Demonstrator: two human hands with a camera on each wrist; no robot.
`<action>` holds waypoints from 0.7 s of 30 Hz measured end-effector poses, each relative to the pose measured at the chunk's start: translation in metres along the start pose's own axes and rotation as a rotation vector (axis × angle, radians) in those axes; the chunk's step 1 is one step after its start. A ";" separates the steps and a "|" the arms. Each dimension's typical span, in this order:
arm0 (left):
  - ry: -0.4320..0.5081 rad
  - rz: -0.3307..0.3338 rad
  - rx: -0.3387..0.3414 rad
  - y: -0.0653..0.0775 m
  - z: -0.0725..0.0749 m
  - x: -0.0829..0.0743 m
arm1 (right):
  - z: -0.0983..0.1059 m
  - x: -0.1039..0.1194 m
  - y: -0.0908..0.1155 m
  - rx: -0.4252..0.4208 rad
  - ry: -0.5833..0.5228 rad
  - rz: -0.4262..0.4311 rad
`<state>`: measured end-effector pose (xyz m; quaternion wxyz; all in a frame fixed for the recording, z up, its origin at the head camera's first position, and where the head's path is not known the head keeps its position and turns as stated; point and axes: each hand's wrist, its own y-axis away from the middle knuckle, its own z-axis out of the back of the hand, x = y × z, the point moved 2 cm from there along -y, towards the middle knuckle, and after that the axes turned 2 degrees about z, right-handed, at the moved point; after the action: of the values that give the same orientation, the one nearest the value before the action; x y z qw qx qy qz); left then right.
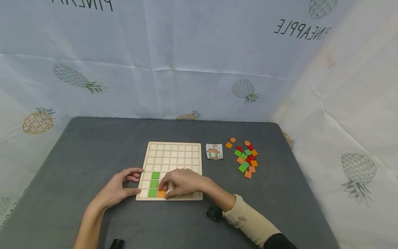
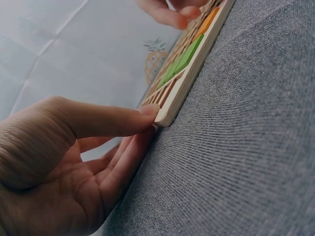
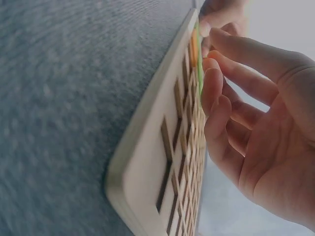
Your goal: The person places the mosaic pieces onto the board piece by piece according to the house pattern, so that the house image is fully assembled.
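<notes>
One board (image 1: 173, 159) with three green tiles (image 1: 153, 184), one orange tile (image 1: 161, 194); left hand (image 1: 116, 188) round its edge (image 2: 173, 105), right hand (image 1: 184, 181) loose.

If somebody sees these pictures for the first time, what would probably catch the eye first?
Probably the three green squares, in a column at the near left of the pale grid board, and one orange square by the right hand. Next, the loose red, green and orange pieces, scattered on the dark table right of the small picture card.
</notes>
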<state>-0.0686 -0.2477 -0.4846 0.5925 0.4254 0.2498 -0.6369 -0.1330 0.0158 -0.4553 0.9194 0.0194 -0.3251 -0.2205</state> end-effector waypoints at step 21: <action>0.009 -0.005 0.002 0.001 -0.001 0.001 | 0.048 -0.031 0.066 -0.149 -0.184 -0.057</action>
<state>-0.0675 -0.2478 -0.4854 0.5892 0.4281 0.2531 -0.6368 -0.1574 0.0937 -0.4235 0.8778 -0.0602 -0.3903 -0.2710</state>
